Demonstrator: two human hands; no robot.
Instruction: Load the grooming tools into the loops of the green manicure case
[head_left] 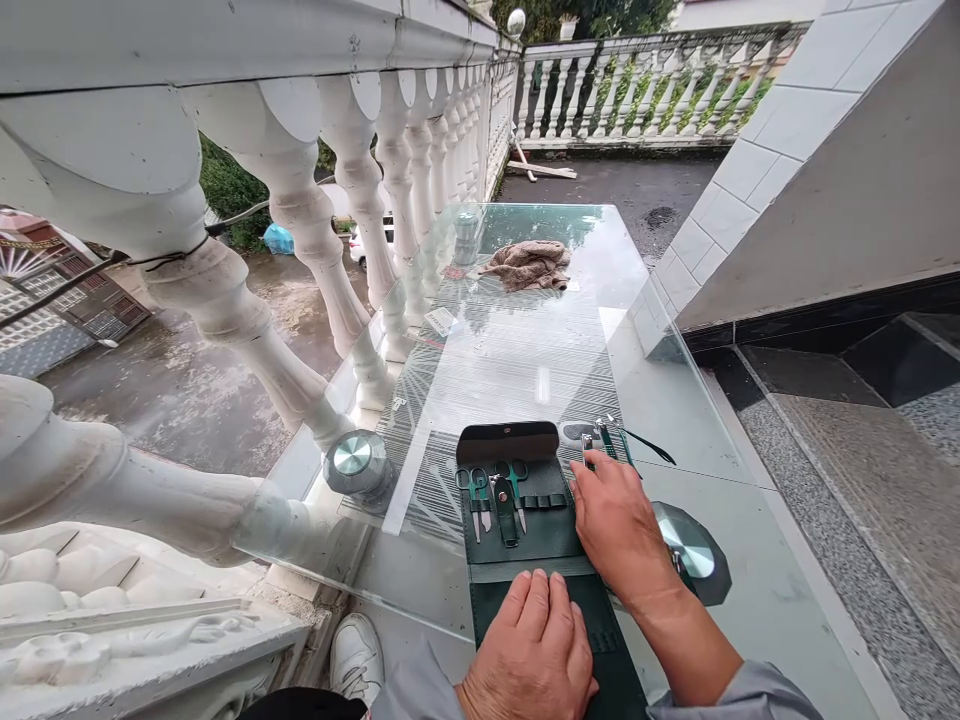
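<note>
A dark green manicure case (480, 548) lies unfolded on the glass table. Small scissors (512, 490), more green-handled tools and a pouch-like holder with a snap sit in its upper panel, beside several elastic loops. My left hand (529, 645) rests flat on the lower panel, fingers stretched out and close together. Just right of the case, my right hand (619, 515) has its fingers bent around a nail clipper (587, 441), whose metal end shows past the fingertips. Other metal and green tools (609, 432) with a dark strap lie beside it, partly covered by that hand.
The glass tabletop (705, 430) stands on faceted legs with round metal caps (352, 456). A crumpled brown cloth (529, 264) lies toward its far end. White balusters (322, 230) run along the left, and stone steps (832, 430) rise at the right.
</note>
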